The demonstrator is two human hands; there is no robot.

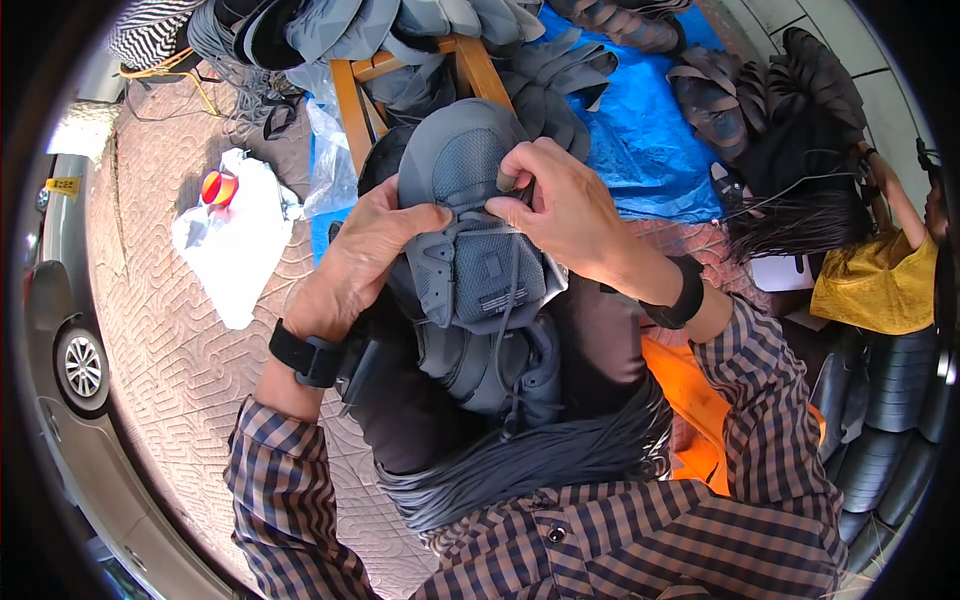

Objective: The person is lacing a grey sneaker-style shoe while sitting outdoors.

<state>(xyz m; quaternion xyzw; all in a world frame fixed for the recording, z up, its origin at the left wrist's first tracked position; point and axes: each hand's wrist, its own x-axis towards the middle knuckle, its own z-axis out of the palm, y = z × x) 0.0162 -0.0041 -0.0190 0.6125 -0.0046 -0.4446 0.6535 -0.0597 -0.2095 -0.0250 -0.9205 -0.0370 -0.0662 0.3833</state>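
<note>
checkered shirt [620,540], shoe upper [470,160] between left hand [362,240] and right hand [572,212], both half-curled, gripping it

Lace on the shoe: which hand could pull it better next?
Probably the right hand: it is right by the hanging lace. The left hand holds the other side of the shoe, farther from the lace, so it seems better for steadying.

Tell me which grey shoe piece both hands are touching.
The laced shoe piece at centre, toe pointing away: left hand and right hand touch it; the piled grey pieces beyond lie untouched.
</note>
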